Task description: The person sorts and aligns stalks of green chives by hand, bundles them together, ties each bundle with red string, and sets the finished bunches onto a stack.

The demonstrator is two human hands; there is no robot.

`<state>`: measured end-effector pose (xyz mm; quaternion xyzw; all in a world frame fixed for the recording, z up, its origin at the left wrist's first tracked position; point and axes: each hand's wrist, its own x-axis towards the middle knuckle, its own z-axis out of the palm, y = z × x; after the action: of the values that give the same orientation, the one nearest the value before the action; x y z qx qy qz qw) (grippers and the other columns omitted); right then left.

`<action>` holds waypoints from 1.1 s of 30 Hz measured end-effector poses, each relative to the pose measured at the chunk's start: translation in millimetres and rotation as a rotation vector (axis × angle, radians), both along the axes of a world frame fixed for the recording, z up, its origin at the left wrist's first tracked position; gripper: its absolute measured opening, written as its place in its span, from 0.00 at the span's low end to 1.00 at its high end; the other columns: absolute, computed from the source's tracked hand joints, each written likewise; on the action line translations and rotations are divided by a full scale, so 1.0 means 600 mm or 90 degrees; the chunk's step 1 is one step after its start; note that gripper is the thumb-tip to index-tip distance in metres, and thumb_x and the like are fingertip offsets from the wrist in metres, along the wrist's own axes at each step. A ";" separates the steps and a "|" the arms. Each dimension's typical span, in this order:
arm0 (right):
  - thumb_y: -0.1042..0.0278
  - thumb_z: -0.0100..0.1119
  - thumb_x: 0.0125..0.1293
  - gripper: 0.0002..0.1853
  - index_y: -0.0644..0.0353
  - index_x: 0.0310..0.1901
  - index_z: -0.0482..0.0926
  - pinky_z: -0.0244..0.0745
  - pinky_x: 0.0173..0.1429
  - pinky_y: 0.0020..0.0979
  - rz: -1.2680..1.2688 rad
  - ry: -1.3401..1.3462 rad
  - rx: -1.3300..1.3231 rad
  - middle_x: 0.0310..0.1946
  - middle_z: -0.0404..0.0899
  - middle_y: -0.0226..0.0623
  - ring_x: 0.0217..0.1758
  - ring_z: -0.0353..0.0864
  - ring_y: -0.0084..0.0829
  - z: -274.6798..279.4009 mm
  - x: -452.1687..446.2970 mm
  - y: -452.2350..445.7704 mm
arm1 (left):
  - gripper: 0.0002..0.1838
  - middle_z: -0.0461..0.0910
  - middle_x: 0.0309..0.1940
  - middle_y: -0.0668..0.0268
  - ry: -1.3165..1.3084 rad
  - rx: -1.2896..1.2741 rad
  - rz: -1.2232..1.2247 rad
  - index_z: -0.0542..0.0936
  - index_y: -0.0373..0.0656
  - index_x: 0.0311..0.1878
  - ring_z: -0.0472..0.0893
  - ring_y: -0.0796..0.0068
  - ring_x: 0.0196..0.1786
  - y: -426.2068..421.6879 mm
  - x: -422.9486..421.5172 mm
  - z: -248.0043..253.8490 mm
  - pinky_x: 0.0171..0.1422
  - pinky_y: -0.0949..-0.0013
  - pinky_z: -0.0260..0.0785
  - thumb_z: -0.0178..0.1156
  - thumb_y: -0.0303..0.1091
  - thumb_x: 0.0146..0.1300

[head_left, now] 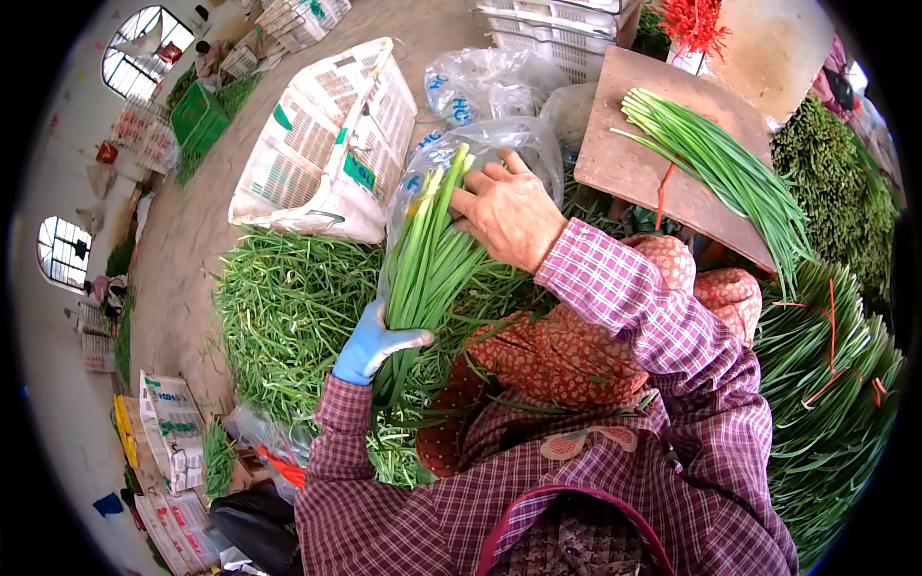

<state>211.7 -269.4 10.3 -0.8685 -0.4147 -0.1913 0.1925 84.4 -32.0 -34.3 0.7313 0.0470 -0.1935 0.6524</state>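
Observation:
A bunch of garlic chives, pale stalk ends up, leans in front of me. My left hand, in a blue and white glove, is closed around its lower leafy part. My right hand, bare, is bent against the upper stalks at the bunch's right side. Its thumb and some fingers press on the stalks; the fingertips are partly hidden. Behind the bunch lies a clear plastic bag. Loose green leaves are heaped beneath and left of my hands.
A white plastic crate stands tilted beyond the leaf heap. On the right, a brown board bears another bunch of chives and a red tie. Tied bunches are piled at my right. Stacked crates stand at the back.

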 end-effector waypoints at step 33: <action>0.65 0.65 0.48 0.08 0.57 0.30 0.81 0.65 0.57 0.41 -0.135 -0.138 0.100 0.36 0.73 0.32 0.47 0.72 0.32 -0.043 0.017 0.034 | 0.32 0.82 0.46 0.56 -0.402 0.664 0.102 0.73 0.45 0.61 0.84 0.61 0.45 0.021 0.003 0.029 0.50 0.67 0.76 0.68 0.27 0.48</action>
<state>222.0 -249.0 -15.7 -0.8640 -0.3232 -0.3346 0.1925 86.4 -19.3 -17.0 0.9703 -0.0055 0.1307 0.2033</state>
